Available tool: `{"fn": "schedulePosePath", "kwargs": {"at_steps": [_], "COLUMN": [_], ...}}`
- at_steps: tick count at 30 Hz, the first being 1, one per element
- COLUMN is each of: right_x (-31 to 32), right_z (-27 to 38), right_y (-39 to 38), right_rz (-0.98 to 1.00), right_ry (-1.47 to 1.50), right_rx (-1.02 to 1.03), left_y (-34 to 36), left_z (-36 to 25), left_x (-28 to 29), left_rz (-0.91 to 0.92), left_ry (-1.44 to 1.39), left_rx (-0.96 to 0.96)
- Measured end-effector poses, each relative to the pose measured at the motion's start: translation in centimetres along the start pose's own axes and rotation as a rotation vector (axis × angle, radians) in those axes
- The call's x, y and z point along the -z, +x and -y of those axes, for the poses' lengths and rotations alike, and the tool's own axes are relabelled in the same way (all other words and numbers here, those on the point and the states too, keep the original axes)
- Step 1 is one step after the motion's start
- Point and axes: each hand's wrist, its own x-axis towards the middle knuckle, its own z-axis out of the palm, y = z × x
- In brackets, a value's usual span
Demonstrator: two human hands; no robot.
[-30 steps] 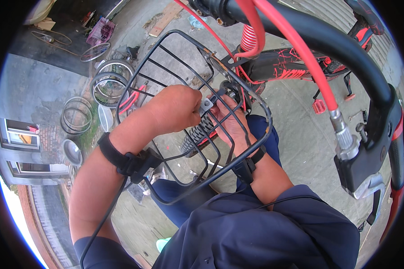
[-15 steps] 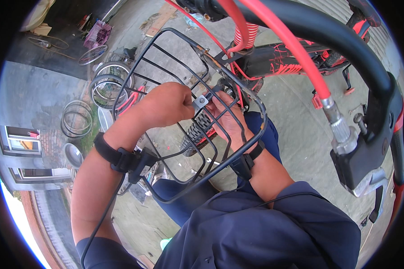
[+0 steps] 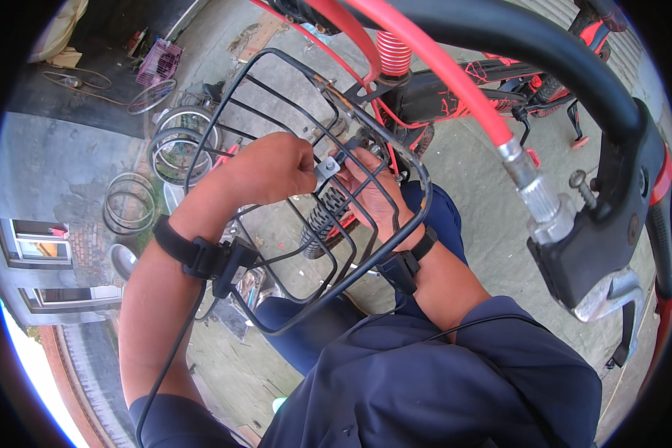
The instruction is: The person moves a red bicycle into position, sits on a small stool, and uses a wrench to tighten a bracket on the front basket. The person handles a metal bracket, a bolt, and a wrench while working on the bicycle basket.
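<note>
A black wire bicycle basket [image 3: 331, 284] hangs tilted in front of me, with rust spots along its rim. My left hand [image 3: 270, 170] reaches inside it, closed, its fingers pinching the edge of a small silver metal bracket [image 3: 327, 169] with a bolt through it. Beyond the basket's wires, my right hand [image 3: 373, 188] is closed by the bracket's other end, next to a dark part. What its fingertips hold is hidden by wires and fingers. A knobby tyre [image 3: 322, 224] shows below, through the basket.
A black handlebar [image 3: 515, 37] with a red cable [image 3: 440, 63] and brake lever [image 3: 605, 295] arches close on the right. Behind it stands the black and red bike frame [image 3: 455, 97]. Loose wheel rims [image 3: 128, 203] and a purple crate [image 3: 159, 61] lie at the left.
The handlebar, cable and brake lever sit slightly further left and lower in the view. The basket has shifted slightly left. Both hands keep nearly the same hold by the bracket.
</note>
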Motion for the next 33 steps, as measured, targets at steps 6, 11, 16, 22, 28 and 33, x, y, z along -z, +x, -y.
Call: {"fn": "schedulePosePath", "kwargs": {"at_steps": [6,11,16,22,28,33], "right_x": [0.0,0.7,1.1,0.5,0.2,0.6], "right_z": [0.0,-0.1,0.0,0.4,0.5,0.7], "right_y": [0.2,0.4,0.5,0.4,-0.1,-0.2], "right_rz": [0.000,0.062,0.074,0.072,0.067,-0.014], "right_ry": [-0.008,0.129,0.153,0.075,0.110,0.032], "right_rx": [0.005,-0.023,-0.036,-0.028,-0.022,-0.038], "left_y": [-0.1,0.1,0.4,0.5,0.2,-0.4], "left_z": [-0.2,-0.5,-0.2,-0.1,-1.9,-2.6], "left_x": [-0.3,-0.6,-0.9,-0.7,0.0,0.7], "left_rz": [-0.069,-0.054,-0.046,-0.025,0.045,0.073], "left_ry": [0.054,0.151,0.202,0.225,0.200,0.130], "left_rx": [0.003,0.059,0.072,0.058,0.191,0.242]}}
